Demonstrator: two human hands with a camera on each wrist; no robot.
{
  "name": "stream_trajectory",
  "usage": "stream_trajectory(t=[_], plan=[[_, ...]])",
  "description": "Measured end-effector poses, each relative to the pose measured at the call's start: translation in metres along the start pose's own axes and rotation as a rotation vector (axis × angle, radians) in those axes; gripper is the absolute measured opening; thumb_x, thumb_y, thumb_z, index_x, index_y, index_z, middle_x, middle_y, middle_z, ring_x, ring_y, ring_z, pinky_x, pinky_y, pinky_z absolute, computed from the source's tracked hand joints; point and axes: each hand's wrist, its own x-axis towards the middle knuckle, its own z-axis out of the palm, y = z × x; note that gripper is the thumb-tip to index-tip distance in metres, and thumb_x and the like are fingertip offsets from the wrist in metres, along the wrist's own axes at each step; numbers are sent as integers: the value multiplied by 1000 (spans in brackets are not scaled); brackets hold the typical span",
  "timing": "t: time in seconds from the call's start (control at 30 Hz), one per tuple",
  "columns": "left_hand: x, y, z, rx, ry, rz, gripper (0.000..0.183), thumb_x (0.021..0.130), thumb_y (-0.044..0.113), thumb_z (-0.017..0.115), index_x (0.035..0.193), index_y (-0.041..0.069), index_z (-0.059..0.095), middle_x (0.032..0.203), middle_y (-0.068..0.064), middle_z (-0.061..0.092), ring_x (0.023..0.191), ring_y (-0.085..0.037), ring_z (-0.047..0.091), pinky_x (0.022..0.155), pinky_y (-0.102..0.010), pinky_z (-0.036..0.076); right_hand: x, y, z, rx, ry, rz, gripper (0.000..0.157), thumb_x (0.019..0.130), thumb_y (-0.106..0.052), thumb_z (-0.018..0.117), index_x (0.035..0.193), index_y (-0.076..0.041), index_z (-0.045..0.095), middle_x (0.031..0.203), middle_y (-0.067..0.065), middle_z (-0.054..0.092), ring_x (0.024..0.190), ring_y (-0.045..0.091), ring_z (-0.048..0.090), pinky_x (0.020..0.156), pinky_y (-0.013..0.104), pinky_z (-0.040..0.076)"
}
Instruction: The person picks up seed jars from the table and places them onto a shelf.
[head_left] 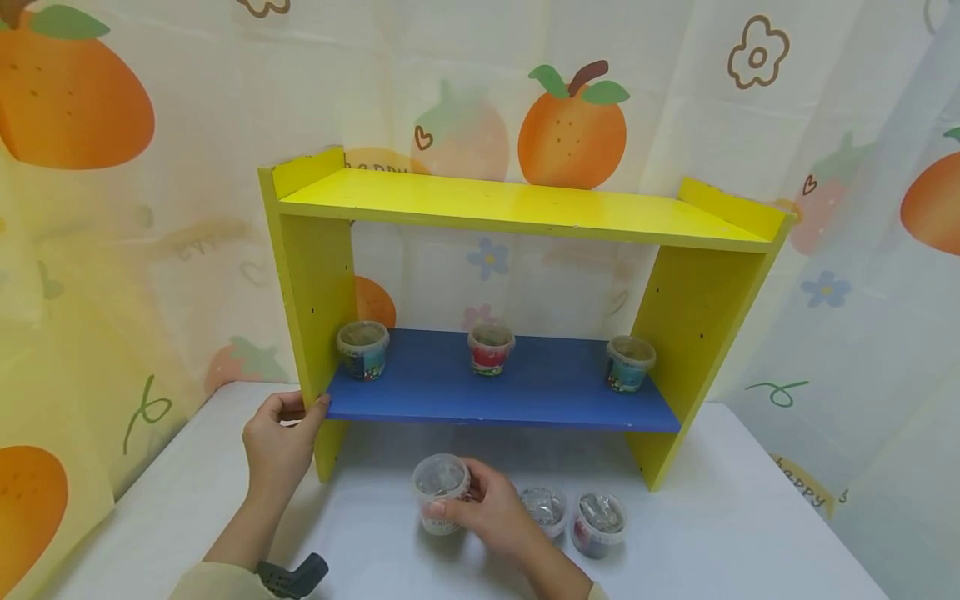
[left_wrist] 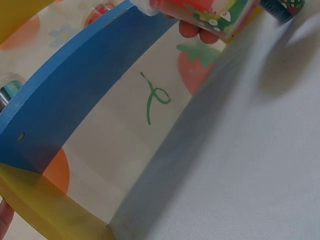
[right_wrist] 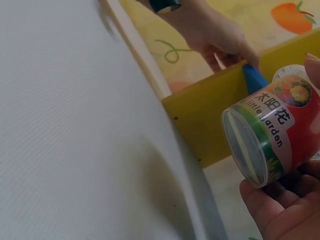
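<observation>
While my left hand (head_left: pixel 277 442) grips the flat yellow side panel (head_left: pixel 318 283) by its front edge, my right hand (head_left: pixel 495 510) holds a clear, red-labelled plastic cup (head_left: pixel 441 477) above the white table (head_left: pixel 375 558); open gaps separate three round tubs (head_left: pixel 490 360) on the blue shelf (head_left: pixel 427 393).

Soft, even light falls from above in the head view, brightest on the flat yellow wooden top board (head_left: pixel 487 200), with a dim shadow beneath the flat blue wooden shelf (head_left: pixel 495 400). Both wrist views are darker, soft-edged shadows lying across the white worktop (left_wrist: pixel 250 165); in the left one, lens distortion bows the shelf's edge.
</observation>
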Motion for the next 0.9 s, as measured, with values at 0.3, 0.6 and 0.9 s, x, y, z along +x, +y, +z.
stream_trajectory(t=[0.3, 0.6, 0.9], plan=[[1, -1, 1, 2, -1, -23, 33, 82, 34, 72, 95, 5, 64, 87, -3, 63, 76, -9, 53, 56, -10, 47, -1, -9, -6, -1, -1, -34, 59, 79, -28, 76, 129, -10, 52, 116, 5, 62, 107, 14, 60, 89, 23, 48], [1, 0, 0, 1, 5, -10, 32, 81, 34, 73, 93, 5, 64, 85, -4, 64, 75, -9, 54, 54, -12, 47, -2, -22, -13, 26, 29, -59, 60, 78, -22, 77, 130, -8, 51, 117, 8, 62, 104, 14, 59, 88, 23, 49], [0, 0, 0, 3, 2, -16, 32, 81, 33, 73, 94, 5, 64, 86, -4, 64, 75, -8, 53, 55, -11, 47, -2, -30, -26, 119, 63, -25, 62, 78, -23, 76, 132, -9, 50, 122, 10, 59, 110, 19, 58, 91, 29, 50]])
